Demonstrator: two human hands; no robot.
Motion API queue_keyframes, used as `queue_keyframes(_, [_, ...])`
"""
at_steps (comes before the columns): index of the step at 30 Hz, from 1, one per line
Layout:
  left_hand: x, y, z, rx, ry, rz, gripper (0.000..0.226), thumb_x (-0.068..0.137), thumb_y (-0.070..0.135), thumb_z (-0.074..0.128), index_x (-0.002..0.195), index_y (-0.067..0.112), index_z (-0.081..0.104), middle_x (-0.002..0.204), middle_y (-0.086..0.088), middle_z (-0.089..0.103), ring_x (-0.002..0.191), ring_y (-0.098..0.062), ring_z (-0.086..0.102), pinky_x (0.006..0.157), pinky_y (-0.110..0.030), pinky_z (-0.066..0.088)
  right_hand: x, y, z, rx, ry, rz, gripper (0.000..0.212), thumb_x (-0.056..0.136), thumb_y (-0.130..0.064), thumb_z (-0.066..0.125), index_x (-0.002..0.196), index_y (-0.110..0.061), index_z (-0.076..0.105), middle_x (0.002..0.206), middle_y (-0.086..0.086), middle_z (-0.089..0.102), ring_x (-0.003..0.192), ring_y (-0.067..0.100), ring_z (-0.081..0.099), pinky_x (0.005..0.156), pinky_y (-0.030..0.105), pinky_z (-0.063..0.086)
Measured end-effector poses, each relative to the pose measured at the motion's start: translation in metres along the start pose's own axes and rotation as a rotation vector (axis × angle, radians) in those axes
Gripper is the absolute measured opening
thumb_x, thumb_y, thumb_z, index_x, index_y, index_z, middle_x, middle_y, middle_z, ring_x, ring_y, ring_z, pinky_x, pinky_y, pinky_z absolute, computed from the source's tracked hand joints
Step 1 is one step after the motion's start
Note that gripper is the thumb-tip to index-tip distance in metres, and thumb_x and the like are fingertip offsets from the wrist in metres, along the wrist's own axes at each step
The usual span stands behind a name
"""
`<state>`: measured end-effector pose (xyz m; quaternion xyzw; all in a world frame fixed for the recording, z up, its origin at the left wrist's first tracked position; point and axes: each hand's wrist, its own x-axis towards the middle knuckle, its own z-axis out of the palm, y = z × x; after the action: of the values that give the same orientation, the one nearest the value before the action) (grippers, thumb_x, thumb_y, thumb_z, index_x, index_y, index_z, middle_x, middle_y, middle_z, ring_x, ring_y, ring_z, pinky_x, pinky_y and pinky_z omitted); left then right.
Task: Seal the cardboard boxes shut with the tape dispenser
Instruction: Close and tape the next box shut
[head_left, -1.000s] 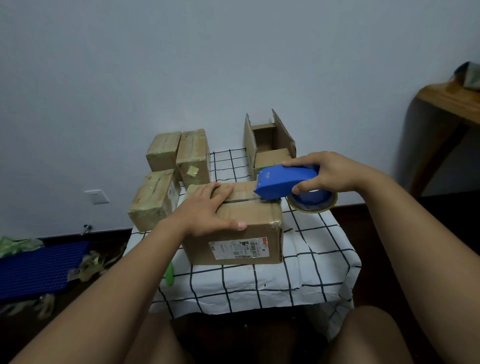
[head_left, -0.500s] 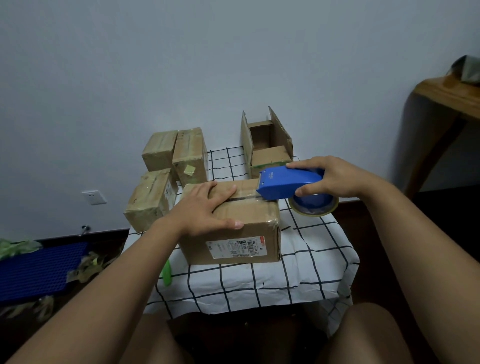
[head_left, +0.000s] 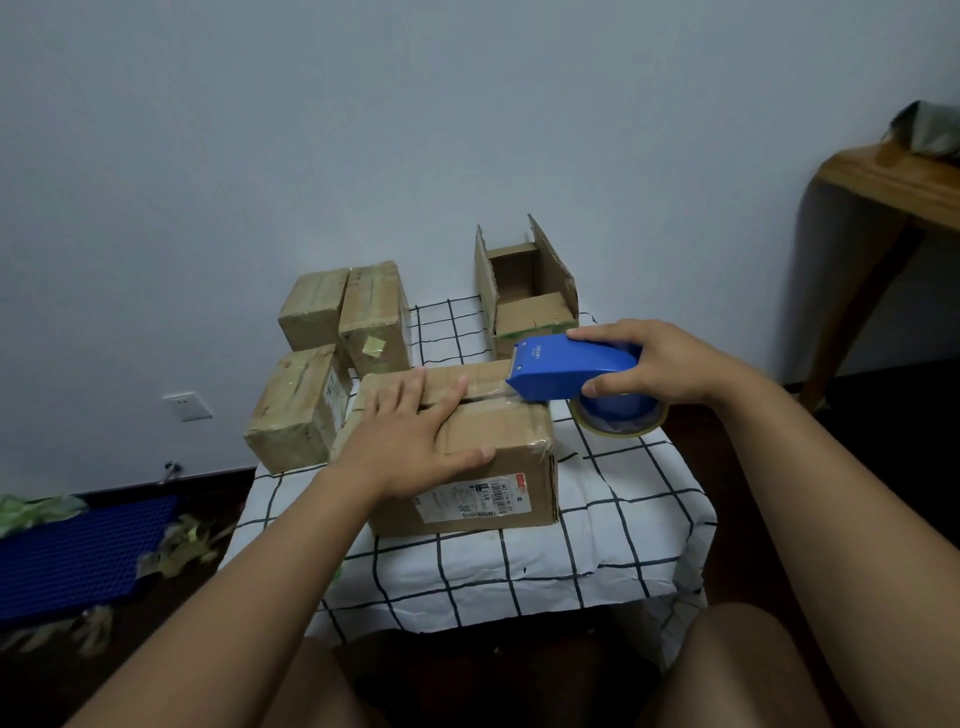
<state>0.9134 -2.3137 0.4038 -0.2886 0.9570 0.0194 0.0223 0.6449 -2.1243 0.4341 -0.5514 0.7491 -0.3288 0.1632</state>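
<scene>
A closed cardboard box (head_left: 498, 457) with a shipping label on its front stands on the checked tablecloth (head_left: 613, 525). My left hand (head_left: 410, 431) presses flat on its top, fingers straight across the centre seam. My right hand (head_left: 660, 364) grips the blue tape dispenser (head_left: 566, 369), whose front end sits at the box's top right edge on the seam. A stretch of clear tape runs from the dispenser along the seam. The tape roll (head_left: 618, 415) hangs below my right hand.
Three taped boxes (head_left: 296, 410) are stacked at the table's back left. An open box (head_left: 524, 301) with raised flaps stands at the back, just behind the dispenser. A wooden table (head_left: 893, 182) is at the right. A blue mat (head_left: 78, 556) and tape scraps lie on the floor at left.
The view has shifted slightly. The dispenser stays at the box's right end and has tilted a little flatter on the seam. My left hand keeps pressing on the top.
</scene>
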Motion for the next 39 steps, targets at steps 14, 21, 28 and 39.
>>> queue_keyframes(14, [0.000,0.053,-0.003,-0.082,0.062,-0.017,0.126,0.059,0.102,0.009,0.157,0.023,0.001,0.164,-0.011,0.000,0.151,-0.028,-0.002,0.119,-0.048,0.001,-0.008,0.003,0.007,0.045,0.018,0.014,0.055,0.079,-0.050,0.078,0.124,-0.066,0.049,0.126,-0.011,0.054,0.103,0.006,0.055,0.080,0.022,0.043])
queue_keyframes(21, [0.008,0.077,0.000,-0.037,0.099,-0.013,0.107,0.070,0.089,0.019,0.154,0.024,0.016,0.163,-0.013,0.011,0.150,-0.031,0.007,0.121,-0.051,0.009,-0.011,0.005,0.010,0.099,0.047,0.020,0.059,0.080,-0.044,0.080,0.133,-0.052,0.055,0.129,-0.010,0.057,0.110,0.014,0.057,0.089,0.027,0.044])
queue_keyframes(28, [0.017,0.089,0.008,-0.056,0.184,0.064,0.086,0.081,0.074,0.015,0.154,0.028,0.022,0.162,-0.003,0.019,0.147,-0.021,0.019,0.118,-0.045,0.024,-0.018,0.012,0.017,0.206,0.068,0.013,0.063,0.080,-0.038,0.082,0.137,-0.044,0.057,0.128,-0.013,0.058,0.109,0.007,0.059,0.095,0.026,0.046])
queue_keyframes(39, [0.019,0.088,0.008,-0.037,0.126,0.015,0.072,0.081,0.076,0.019,0.149,0.055,0.004,0.163,-0.005,0.012,0.149,-0.024,0.014,0.116,-0.044,0.021,-0.053,0.067,-0.005,0.281,0.046,0.011,0.059,0.072,-0.047,0.082,0.123,-0.061,0.058,0.130,-0.025,0.057,0.111,-0.005,0.058,0.088,0.017,0.044])
